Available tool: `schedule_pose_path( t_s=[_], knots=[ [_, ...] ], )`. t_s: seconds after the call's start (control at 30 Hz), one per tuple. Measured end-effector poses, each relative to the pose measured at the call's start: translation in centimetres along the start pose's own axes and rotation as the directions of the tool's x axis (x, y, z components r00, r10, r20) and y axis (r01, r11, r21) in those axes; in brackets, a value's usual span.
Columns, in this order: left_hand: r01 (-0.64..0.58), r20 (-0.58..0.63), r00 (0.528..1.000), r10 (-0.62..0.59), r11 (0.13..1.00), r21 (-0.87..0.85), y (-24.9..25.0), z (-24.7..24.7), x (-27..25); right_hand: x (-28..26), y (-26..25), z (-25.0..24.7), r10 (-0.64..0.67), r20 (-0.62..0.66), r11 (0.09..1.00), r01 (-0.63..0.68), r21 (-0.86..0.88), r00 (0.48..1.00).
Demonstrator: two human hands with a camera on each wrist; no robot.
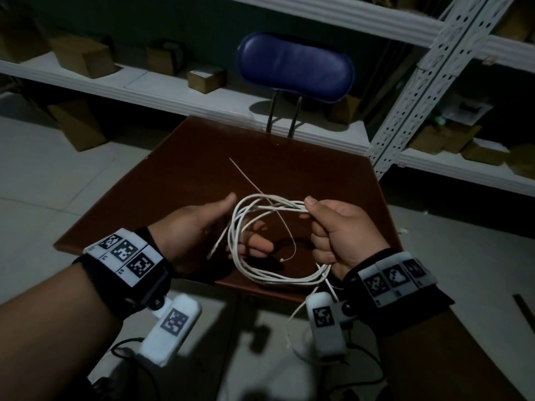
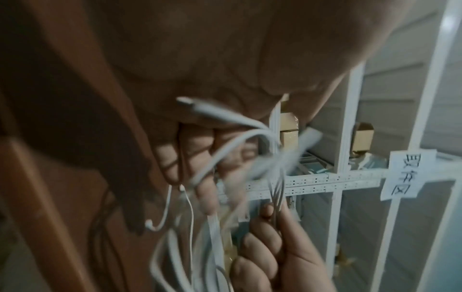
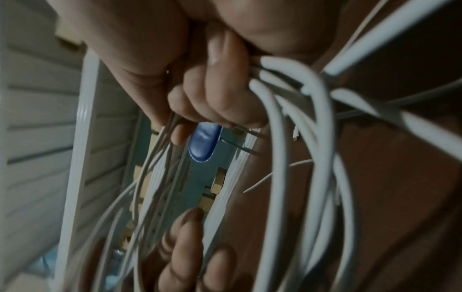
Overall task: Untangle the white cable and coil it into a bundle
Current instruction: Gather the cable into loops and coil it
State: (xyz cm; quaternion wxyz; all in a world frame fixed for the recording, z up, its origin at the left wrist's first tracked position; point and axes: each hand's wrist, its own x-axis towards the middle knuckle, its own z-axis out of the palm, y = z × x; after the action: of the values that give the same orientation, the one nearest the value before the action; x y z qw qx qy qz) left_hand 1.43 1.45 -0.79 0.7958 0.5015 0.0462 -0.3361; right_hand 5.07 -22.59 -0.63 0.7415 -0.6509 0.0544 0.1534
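Note:
The white cable (image 1: 278, 204) hangs in several loose loops over the brown table (image 1: 304, 166). My right hand (image 1: 314, 211) grips the right side of the coil in a fist, thumb pressed on the top strands; its wrist view shows the fingers (image 3: 212, 89) curled round the cable (image 3: 282, 138). My left hand (image 1: 220, 224) is at the coil's left with its thumb up and its straight fingers (image 2: 200, 158) passed through the loops. A plug end (image 2: 192, 104) lies across the left palm. One thin strand ends in a small tip (image 1: 282, 259) inside the coil. Another end (image 1: 289, 328) dangles below the table edge.
A thin white strip (image 1: 246, 178) lies on the table beyond the coil. A blue-backed chair (image 1: 295, 68) stands behind the table. White metal shelves (image 1: 144, 85) with cardboard boxes (image 1: 84, 56) line the back, and a perforated rack post (image 1: 419, 91) rises at the right.

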Motion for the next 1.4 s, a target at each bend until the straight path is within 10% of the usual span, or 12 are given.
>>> schedule_pose_path(
  t_s=[0.43, 0.77, 1.1, 1.4],
  knots=[
    [-0.047, -0.027, 0.998, 0.051, 0.989, 0.139, -1.4, 0.0, 1.1, -0.5, 1.3, 2.0, -0.046, 0.076, 0.921, 0.072, -0.383, 0.996],
    [-0.094, -0.049, 0.995, 0.082, 0.946, -0.311, 0.4, -0.9, 0.8, -0.7, 0.7, 1.6, 0.117, 0.249, 0.98, -0.07, -0.186, 0.961],
    [-0.031, 0.026, 0.999, 0.034, 0.991, -0.127, -0.3, -1.3, 0.6, 0.0, 0.3, 1.2, 0.101, 0.104, 0.963, -0.123, 0.239, 0.989],
    [0.063, 0.057, 0.996, -0.061, 0.998, -0.029, -0.3, -0.9, 0.6, -0.9, 0.8, 1.9, 0.052, 0.131, 0.986, -0.031, -0.161, 0.99]
  ],
)
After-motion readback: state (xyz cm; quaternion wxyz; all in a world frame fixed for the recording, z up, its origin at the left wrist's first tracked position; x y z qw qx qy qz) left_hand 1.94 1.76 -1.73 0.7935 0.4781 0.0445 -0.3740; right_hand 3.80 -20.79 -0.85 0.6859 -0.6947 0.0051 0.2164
